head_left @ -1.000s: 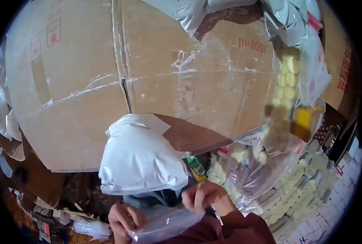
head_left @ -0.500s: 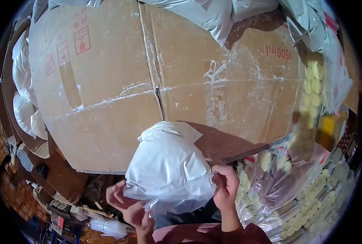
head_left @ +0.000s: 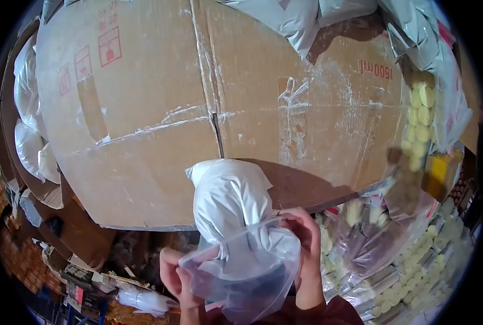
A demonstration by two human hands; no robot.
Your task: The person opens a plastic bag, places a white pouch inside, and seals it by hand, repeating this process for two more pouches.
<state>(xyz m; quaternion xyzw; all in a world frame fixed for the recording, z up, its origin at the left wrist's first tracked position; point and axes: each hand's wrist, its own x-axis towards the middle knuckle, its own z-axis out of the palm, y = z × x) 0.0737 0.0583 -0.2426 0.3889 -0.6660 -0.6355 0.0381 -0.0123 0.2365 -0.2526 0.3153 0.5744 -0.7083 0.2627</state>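
Observation:
A white filled plastic bag (head_left: 230,195) rests at the near edge of a cardboard-covered surface (head_left: 144,179). Its clear, loose mouth (head_left: 247,281) hangs toward my body, spread between my hands. On the left side of that mouth, my left hand (head_left: 179,276) pinches the film's edge. My right hand (head_left: 306,249) grips the film on the right side, fingers curled at its upper corner.
More white bags lie at the far edge (head_left: 285,21) and in a box at the left (head_left: 30,146). Clear packs of pale round pieces (head_left: 409,281) are stacked at the lower right. A yellow-taped box (head_left: 441,173) stands right.
The bag's clear mouth has been pulled out longer and toward my body, and the filled part looks narrower. My left hand has moved right and now holds the film's edge.

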